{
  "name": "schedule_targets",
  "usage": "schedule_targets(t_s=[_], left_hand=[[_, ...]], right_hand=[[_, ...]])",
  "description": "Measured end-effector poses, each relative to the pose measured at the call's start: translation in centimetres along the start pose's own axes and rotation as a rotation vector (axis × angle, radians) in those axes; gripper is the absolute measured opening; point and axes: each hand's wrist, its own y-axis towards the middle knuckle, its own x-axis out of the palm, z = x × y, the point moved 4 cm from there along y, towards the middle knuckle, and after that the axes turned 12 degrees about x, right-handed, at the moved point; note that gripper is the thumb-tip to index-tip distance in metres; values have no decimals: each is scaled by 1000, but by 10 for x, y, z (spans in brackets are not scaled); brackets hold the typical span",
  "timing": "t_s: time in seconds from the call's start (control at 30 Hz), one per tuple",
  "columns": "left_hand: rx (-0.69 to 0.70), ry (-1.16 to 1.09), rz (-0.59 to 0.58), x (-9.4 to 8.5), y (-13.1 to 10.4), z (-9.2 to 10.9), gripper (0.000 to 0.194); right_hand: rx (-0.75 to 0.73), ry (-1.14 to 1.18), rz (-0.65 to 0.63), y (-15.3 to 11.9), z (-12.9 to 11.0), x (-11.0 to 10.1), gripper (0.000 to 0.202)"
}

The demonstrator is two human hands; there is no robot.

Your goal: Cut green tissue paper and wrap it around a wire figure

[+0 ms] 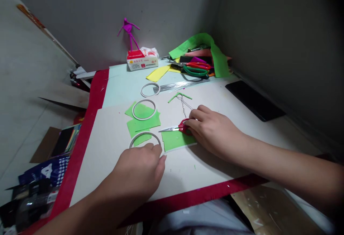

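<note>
My right hand (212,131) is closed at the red handles of small scissors (174,129), whose blades point left over a green sheet (176,141). My left hand (141,168) is curled at the near edge of a white ring (145,133); what its fingers hold, if anything, is hidden. Farther back, another white ring (144,118) lies on green pieces (147,123), and a third ring (150,95) is beyond it. A wire figure (182,102) with green-wrapped arms lies just beyond my right hand, its lower end near my fingers.
At the back stand a tissue box (143,63) and a purple figure (129,28). Thin wires (177,85), green-handled scissors (195,71) and a green strip (220,63) lie nearby. A black phone (254,100) is at the right. Red tape (188,198) edges the board.
</note>
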Motion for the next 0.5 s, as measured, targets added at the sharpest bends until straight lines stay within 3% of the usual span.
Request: schedule_targets(t_s=[0.17, 0.27, 0.33, 0.4, 0.5], left_hand=[[-29, -91, -13, -5, -1, 0, 30], [-39, -154, -16, -6, -3, -3, 31], [-35, -177, -12, -6, -5, -5, 31], [-26, -195, 0, -6, -7, -8, 31], [-17, -245, 25, -6, -10, -13, 32]], right_hand=[[52, 58, 96, 1, 4, -14, 9], [167, 320, 94, -5, 12, -23, 9], [251, 590, -103, -12, 14, -21, 11], [298, 849, -378, -24, 7, -14, 17], [315, 1087, -700, -44, -8, -6, 23]])
